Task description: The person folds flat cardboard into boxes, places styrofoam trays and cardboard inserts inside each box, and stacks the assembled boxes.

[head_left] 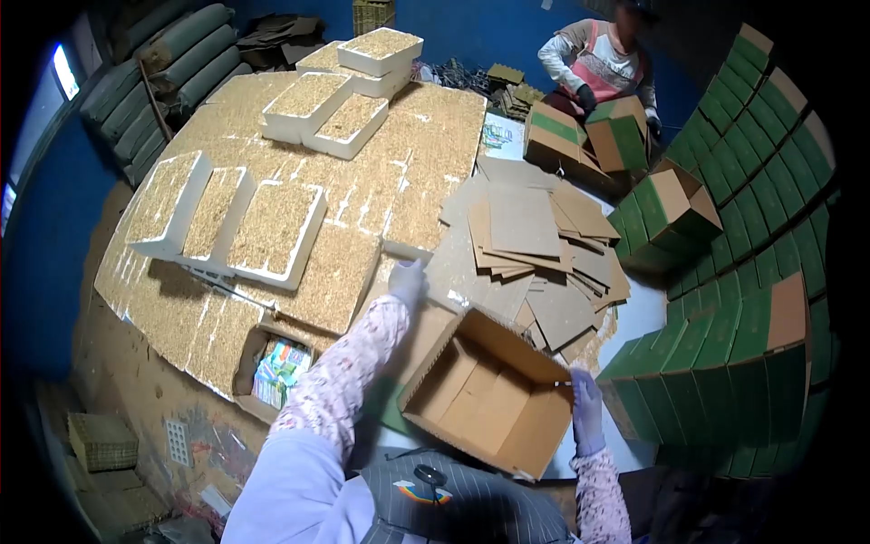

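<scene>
Cardboard box, brown, open-topped point(485, 390), is touching the lilac-gloved right hand point(587, 412).
Well apart, the lilac-gloved left hand point(409, 283) is reaching beside a white-walled tray point(407, 249); both grips unclear.

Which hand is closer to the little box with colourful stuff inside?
Left. The left hand is ahead and to the right of the little box, not touching it. The right hand is farther off, at the right side of the big open box.
</scene>
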`<act>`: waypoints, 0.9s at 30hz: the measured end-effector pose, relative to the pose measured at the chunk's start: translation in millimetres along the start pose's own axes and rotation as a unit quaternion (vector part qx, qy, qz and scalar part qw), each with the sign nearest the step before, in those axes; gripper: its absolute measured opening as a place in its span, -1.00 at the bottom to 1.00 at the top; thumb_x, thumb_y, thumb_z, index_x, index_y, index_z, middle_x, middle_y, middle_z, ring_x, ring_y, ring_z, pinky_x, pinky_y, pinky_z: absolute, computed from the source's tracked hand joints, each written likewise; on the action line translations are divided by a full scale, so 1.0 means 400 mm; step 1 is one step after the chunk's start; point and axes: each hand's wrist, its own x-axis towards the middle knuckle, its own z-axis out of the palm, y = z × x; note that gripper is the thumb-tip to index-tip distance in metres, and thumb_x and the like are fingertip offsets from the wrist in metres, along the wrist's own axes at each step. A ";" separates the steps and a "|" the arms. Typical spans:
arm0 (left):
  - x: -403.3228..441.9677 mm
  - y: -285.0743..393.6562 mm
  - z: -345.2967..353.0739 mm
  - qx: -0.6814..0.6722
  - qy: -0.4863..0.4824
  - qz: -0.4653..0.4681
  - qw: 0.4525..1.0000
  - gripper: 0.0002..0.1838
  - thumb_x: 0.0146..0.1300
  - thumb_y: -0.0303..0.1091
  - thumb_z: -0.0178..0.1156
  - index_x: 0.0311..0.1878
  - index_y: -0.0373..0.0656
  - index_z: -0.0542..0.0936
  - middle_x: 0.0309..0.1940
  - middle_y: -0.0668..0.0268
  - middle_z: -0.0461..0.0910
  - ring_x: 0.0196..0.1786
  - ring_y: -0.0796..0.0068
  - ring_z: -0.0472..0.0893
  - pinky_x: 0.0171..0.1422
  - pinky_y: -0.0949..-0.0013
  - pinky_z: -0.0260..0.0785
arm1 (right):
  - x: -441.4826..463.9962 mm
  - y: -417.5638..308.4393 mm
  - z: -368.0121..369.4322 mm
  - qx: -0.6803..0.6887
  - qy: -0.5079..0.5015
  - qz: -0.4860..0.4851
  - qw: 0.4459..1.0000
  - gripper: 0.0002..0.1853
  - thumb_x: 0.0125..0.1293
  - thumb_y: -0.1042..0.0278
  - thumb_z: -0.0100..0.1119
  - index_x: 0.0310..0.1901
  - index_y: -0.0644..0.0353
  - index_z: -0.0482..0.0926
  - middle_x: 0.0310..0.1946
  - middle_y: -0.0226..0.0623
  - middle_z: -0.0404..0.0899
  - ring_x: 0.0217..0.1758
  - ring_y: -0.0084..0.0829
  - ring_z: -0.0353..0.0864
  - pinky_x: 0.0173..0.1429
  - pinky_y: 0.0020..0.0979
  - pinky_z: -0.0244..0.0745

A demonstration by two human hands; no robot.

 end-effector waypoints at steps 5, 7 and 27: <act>0.199 -0.025 0.036 -0.020 0.044 -0.087 0.995 -0.56 0.32 -0.01 0.15 -0.06 -0.27 0.54 -0.33 0.18 0.58 -0.34 0.28 0.57 -0.28 0.24 0.43 | -0.035 0.029 -0.018 0.015 0.050 -0.016 0.999 -0.64 0.49 0.16 0.03 -0.08 0.35 0.61 -0.13 -0.28 0.62 -0.07 -0.48 0.55 0.09 -0.42 0.42; 0.198 0.010 0.068 -0.043 0.057 -0.094 0.993 -0.50 0.29 0.02 0.18 -0.10 -0.34 0.55 -0.28 0.13 0.62 -0.30 0.24 0.57 -0.19 0.24 0.45 | -0.039 0.012 -0.020 -0.019 0.058 0.010 0.998 -0.63 0.49 0.17 0.00 -0.06 0.38 0.59 -0.10 -0.24 0.61 -0.03 -0.43 0.54 0.14 -0.39 0.41; 0.172 0.202 0.180 0.143 0.403 -0.030 0.904 0.12 0.07 -0.01 0.45 0.42 -0.31 -0.11 0.25 -0.21 0.33 0.17 -0.13 0.48 0.29 -0.06 0.36 | -0.083 0.051 -0.068 -0.038 0.130 0.032 0.990 -0.66 0.46 0.22 0.03 -0.04 0.37 0.61 -0.11 -0.24 0.62 -0.02 -0.40 0.54 0.14 -0.38 0.41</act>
